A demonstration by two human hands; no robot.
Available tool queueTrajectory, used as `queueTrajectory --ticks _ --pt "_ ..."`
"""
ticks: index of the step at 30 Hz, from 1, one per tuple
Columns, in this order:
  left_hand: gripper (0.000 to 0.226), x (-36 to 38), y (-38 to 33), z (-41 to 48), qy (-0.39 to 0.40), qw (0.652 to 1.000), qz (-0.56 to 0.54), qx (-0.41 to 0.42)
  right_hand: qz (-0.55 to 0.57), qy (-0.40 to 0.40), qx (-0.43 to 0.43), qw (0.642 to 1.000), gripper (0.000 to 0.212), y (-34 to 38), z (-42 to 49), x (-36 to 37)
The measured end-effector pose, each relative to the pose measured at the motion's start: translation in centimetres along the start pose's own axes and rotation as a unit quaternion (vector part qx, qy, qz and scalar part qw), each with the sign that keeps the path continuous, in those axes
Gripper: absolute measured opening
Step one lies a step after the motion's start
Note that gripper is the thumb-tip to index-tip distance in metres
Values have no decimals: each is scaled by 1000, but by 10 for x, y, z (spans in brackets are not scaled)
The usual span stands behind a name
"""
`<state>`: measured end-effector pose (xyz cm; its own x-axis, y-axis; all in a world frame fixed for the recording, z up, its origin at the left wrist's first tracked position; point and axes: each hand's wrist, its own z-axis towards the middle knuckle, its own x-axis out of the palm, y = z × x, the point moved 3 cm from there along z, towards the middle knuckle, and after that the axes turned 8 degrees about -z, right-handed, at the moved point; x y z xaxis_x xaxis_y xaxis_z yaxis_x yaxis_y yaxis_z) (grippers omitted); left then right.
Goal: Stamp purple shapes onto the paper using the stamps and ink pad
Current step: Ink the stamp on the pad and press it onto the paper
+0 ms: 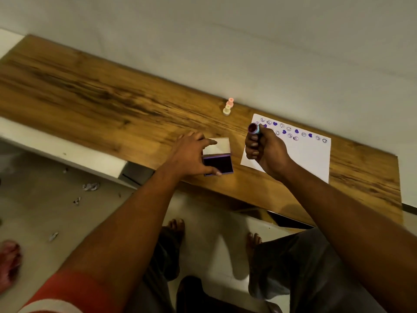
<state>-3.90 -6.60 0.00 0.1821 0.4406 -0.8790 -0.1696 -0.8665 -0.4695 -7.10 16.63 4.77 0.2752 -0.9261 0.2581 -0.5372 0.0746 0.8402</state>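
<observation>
Right hand [264, 147] grips blue round stamp [254, 128], inked face tilted up; left hand [191, 154] spread, steadying open purple ink pad [217, 164] just beside white stamped paper [302, 154] near bench's front edge

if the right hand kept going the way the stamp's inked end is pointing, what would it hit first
The right hand holds the stamp with its inked face aimed up and left, away from the paper. Along that line the two spare stamps come first, though the hand may be raised enough to pass above them.

no readable text or numbers anywhere, just purple hearts and round face marks on the paper [300, 152], no letters
</observation>
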Motion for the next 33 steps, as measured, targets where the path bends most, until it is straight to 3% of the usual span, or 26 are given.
queueTrajectory --ticks 6,8,10,11,13,15,17,19,21,24,33 --pt "114 12 6 -11 67 996 52 14 -50 22 0 998 42 -13 7 15" --pt "107 13 5 -11 68 996 55 10 -129 6 6 992 44 -20 10 13" --pt "98 13 5 -10 56 997 48 3 -295 -13 -32 955 41 -25 8 11" --pt "94 14 6 -10 50 998 44 -2 -421 -10 -69 904 38 -27 7 11" --pt "90 14 6 -11 44 998 31 -14 -671 21 -125 730 42 -37 9 14" --pt "89 15 7 -12 39 999 16 -22 -802 28 -155 576 45 -43 10 21" --pt "89 17 8 -13 36 999 12 -30 -854 -3 -227 468 41 -37 10 35" --pt "88 18 9 -14 31 999 11 -40 -859 -63 -298 412 36 -32 8 48" --pt "85 18 10 -15 26 999 7 -44 -871 -64 -270 405 33 -44 10 57" --pt "82 19 10 -14 34 998 0 -47 -895 -9 -132 427 36 -78 12 57" --pt "86 11 -5 -5 57 996 62 -30 -910 -6 -155 384 32 -69 12 57"
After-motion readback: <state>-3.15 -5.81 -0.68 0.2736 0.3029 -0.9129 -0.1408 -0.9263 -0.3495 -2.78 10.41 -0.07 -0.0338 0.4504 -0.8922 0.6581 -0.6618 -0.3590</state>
